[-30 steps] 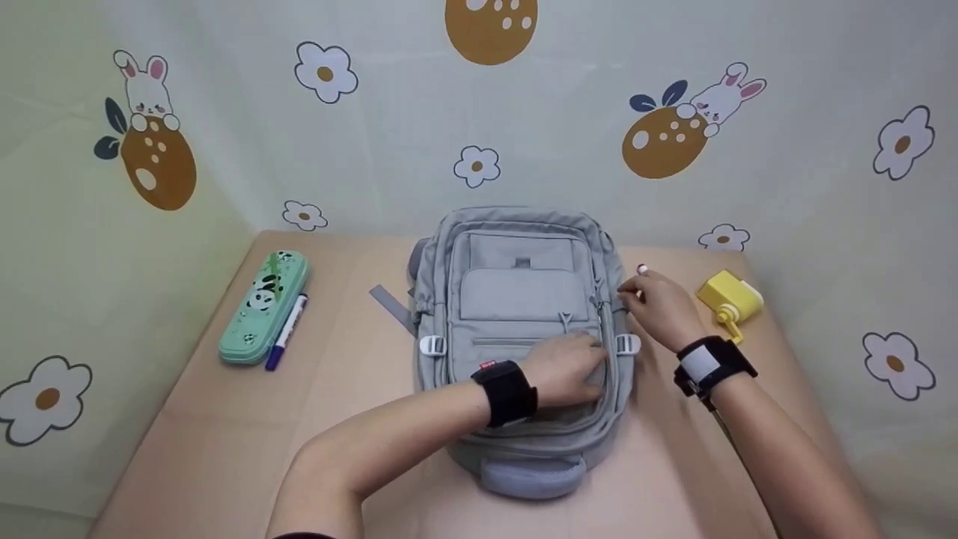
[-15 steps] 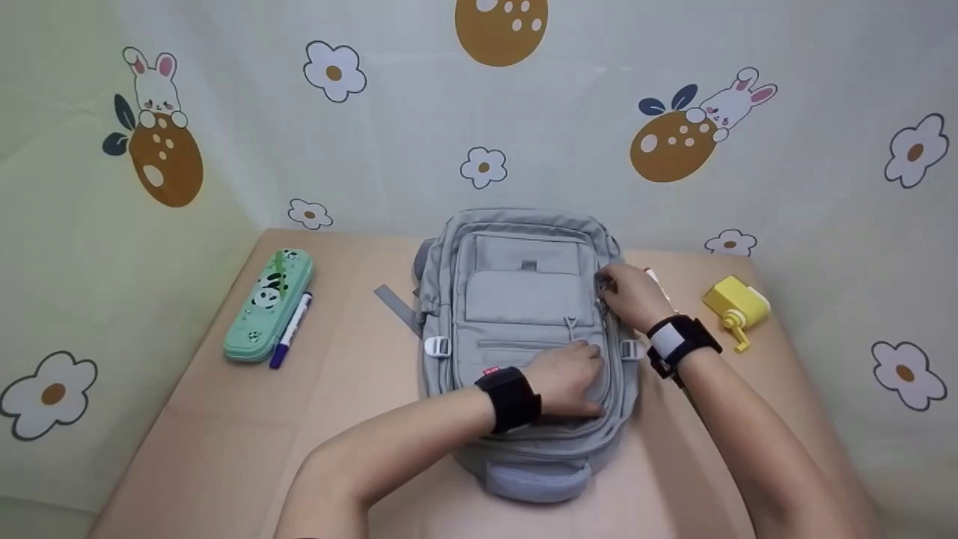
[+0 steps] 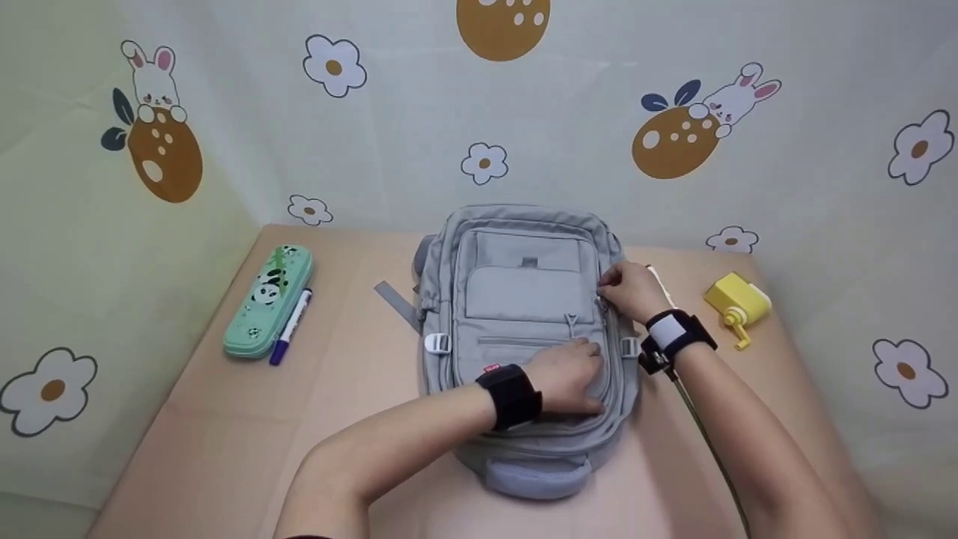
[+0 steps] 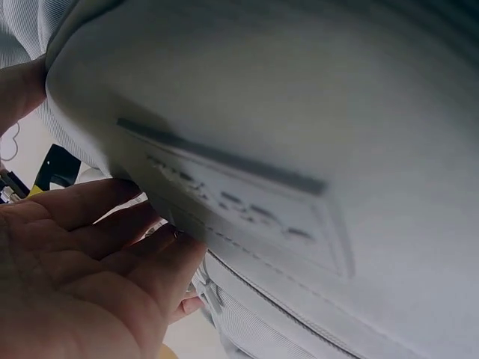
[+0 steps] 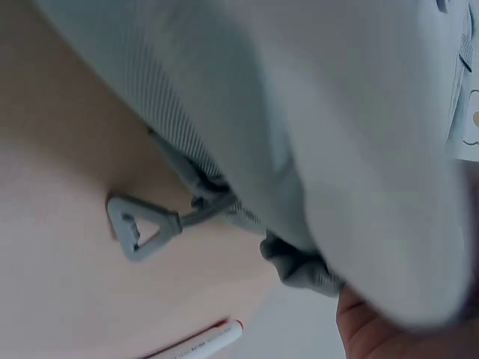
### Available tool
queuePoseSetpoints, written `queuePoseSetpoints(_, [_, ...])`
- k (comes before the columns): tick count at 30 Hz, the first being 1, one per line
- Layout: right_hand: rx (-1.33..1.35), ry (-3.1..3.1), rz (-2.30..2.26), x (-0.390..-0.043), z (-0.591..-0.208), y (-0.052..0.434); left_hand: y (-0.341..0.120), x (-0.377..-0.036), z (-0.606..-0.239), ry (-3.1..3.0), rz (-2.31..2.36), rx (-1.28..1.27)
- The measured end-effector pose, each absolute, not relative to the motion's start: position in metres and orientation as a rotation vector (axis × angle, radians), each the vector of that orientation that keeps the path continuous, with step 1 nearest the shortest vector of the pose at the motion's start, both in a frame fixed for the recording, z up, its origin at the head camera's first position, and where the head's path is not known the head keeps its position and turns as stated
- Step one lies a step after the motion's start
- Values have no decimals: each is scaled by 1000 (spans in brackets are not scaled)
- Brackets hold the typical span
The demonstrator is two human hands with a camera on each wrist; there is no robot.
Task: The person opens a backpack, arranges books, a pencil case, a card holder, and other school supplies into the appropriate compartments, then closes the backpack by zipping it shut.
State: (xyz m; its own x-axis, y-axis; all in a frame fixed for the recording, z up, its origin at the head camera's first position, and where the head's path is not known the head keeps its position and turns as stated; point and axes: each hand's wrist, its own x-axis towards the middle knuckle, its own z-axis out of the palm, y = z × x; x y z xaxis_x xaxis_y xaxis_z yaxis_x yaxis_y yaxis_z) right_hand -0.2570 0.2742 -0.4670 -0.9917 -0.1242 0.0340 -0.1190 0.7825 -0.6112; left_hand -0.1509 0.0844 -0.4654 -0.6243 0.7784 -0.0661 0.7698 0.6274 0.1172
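Note:
A grey backpack (image 3: 528, 292) lies on its back on the table, its handle (image 3: 539, 477) toward me. My left hand (image 3: 569, 378) holds the lower right part of its front pocket. In the left wrist view, the thumb (image 4: 19, 93) and the fingers (image 4: 112, 224) bend against the edge of the pocket panel (image 4: 239, 202). Higher up the right side, my right hand (image 3: 636, 292) pinches the zipper pull at the pocket's edge; the fingers mostly hide the pull. A grey triangular pull tab (image 5: 142, 226) hangs beside the bag in the right wrist view.
A green panda pencil case (image 3: 269, 303) lies at the left with a purple-capped marker (image 3: 292, 327) along it. A yellow crank sharpener (image 3: 737, 303) stands at the right. Another marker (image 5: 198, 344) lies beyond my right hand. Printed curtains enclose the table.
My right hand has moved left from beside the backpack to the zipper at its right edge, then slightly down. The left hand keeps its place on the pocket.

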Motion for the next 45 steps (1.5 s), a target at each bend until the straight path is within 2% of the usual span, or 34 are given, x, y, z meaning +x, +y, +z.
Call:
queuePoseSetpoints(19, [-241,2900,-948,-239,-451,295,82,-150,-465,2741,125,1317])
queuePoseSetpoints(28, [-500,2949,-830,-231,-462,294,83,-149,-467,2753,107,1315])
queuePoseSetpoints(34, [-558,3111,-753,-223,-463,293,83,-151,-468,2737,128,1326])
queuePoseSetpoints(45, [-765,3195,-526,-192,-461,297,84,-152,-468,2718,161,1284])
